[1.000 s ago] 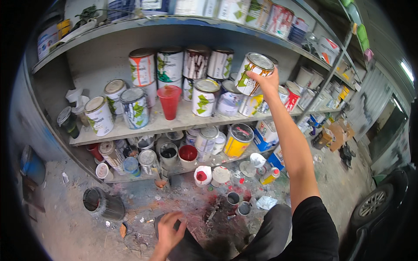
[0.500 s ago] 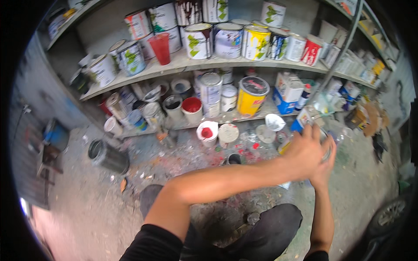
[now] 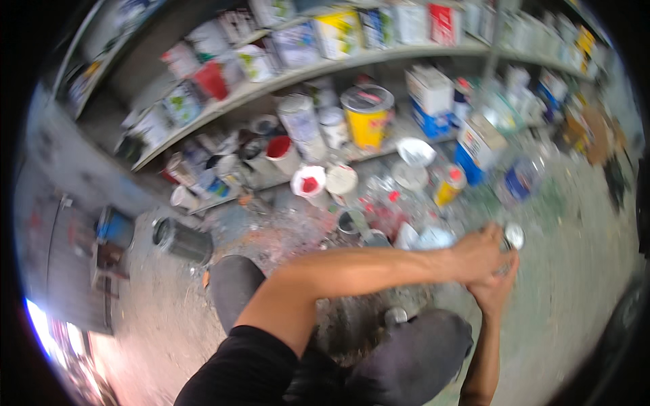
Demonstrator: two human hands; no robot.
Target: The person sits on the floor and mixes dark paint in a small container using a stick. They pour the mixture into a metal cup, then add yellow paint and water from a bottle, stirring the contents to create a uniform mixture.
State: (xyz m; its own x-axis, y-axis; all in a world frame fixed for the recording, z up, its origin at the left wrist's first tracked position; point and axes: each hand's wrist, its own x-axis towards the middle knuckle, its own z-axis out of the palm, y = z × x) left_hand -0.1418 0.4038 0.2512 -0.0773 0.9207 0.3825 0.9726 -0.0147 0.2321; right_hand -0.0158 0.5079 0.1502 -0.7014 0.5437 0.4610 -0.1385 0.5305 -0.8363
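A mostly hidden metal can (image 3: 506,246), a shiny pale disc (image 3: 515,236) at its right, is grasped between both hands over rough, stained floor (image 3: 562,274) at right; left hand (image 3: 476,256) reaches across, right hand (image 3: 493,287) rises nearer, fingers curled.

Left hand (image 3: 477,258) and right hand (image 3: 493,291) meet at a blurred silver can (image 3: 514,237), four o'clock; yellow bucket (image 3: 367,127) shelved at one.
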